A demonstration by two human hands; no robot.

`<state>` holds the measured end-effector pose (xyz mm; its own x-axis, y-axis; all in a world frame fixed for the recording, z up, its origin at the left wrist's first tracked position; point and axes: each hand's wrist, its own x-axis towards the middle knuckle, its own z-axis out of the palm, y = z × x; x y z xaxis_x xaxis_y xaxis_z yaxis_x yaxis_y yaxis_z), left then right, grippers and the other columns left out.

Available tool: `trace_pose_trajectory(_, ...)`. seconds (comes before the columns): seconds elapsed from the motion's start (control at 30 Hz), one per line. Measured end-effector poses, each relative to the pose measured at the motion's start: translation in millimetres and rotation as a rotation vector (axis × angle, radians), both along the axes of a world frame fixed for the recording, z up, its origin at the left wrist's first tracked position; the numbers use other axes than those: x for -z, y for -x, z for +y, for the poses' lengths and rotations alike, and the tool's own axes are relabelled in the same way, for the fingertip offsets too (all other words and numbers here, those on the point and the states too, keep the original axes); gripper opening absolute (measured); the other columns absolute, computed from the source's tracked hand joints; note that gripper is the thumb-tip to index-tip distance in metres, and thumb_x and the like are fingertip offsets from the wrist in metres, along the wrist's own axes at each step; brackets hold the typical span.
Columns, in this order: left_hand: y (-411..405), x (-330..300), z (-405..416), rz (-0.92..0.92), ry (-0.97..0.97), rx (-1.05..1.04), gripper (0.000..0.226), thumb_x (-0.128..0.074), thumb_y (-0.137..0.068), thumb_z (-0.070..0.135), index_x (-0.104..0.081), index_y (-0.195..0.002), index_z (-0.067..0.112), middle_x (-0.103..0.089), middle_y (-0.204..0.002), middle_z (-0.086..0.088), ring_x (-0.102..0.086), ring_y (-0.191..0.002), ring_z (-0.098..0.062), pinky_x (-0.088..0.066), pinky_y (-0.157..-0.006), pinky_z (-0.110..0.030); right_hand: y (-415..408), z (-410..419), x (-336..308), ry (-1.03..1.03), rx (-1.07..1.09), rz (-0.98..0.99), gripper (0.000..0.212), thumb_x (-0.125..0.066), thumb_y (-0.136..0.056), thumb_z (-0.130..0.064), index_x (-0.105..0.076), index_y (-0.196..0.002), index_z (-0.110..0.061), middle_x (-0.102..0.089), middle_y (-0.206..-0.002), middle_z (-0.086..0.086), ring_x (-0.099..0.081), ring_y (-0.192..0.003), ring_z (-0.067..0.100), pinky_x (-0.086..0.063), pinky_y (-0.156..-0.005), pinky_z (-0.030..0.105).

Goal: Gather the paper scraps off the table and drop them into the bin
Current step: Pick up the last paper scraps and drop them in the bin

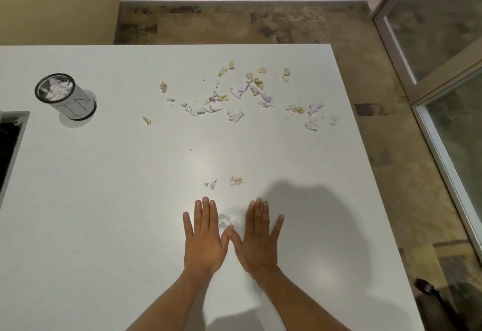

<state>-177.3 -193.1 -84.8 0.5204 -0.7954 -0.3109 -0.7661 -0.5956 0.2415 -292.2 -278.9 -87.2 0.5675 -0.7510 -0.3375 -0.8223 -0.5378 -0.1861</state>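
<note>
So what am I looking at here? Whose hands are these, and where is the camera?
There is no machine here: a person wears a camera on the head, looking down at their own hands. The left hand and right hand lie flat and open on a white table, thumbs touching, holding nothing. A few paper scraps sit between them. Many more scraps are scattered farther away. The bin, far left on the table, already has paper inside.
</note>
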Motion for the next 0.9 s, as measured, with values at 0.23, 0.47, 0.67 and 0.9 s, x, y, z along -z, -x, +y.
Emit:
trace_pose_trajectory(0.23, -41.9, -0.2, -51.2, 0.058, 0.118, 0.015, 0.071, -0.006, -0.099, 0.055, 0.004, -0.155, 0.012, 0.012, -0.164, -0.003, 0.019, -0.149, -0.017, 0.010, -0.122, -0.044, -11.9, -66.4, 1.8, 0.027, -0.192, -0.146, 0.079, -0.011, -0.097, -0.065, -0.011, -0.155, -0.011, -0.006, -0.163, 0.004, 0.002, -0.151, 0.018, -0.005, -0.118, 0.055)
trace_pose_trajectory(0.47, -98.6, -12.9, -64.3, 0.078, 0.318, -0.082, 0.074, -0.021, -0.098, 0.059, -0.016, -0.154, 0.010, -0.008, -0.163, -0.007, 0.002, -0.151, -0.021, -0.002, -0.121, -0.043, 7.5, -105.3, 0.3, 0.037, -0.184, -0.212, 0.082, -0.016, -0.097, -0.065, -0.004, -0.155, -0.008, -0.003, -0.163, 0.007, 0.002, -0.151, 0.018, -0.003, -0.121, 0.047)
trace_pose_trajectory(0.67, -138.0, -0.2, -74.7, -0.010, 0.214, -0.149, 0.076, -0.020, -0.099, 0.060, -0.016, -0.154, 0.007, -0.011, -0.163, -0.013, -0.003, -0.151, -0.029, -0.006, -0.121, -0.049, 31.7, -40.4, 14.7, 0.067, -0.461, -0.265, 0.092, -0.042, -0.089, -0.070, -0.025, -0.151, -0.003, -0.013, -0.163, 0.010, -0.015, -0.150, 0.025, -0.021, -0.113, 0.058)
trace_pose_trajectory(0.9, -139.9, 14.3, -74.5, -0.062, 0.131, -0.100, 0.073, -0.015, -0.101, 0.057, -0.013, -0.155, 0.008, -0.007, -0.164, -0.009, 0.004, -0.152, -0.022, 0.002, -0.122, -0.047, -36.9, -41.2, 5.5, 0.036, -0.115, -0.077, 0.095, -0.029, -0.090, -0.074, -0.023, -0.151, -0.001, -0.022, -0.159, 0.017, -0.010, -0.150, 0.029, -0.013, -0.116, 0.062)
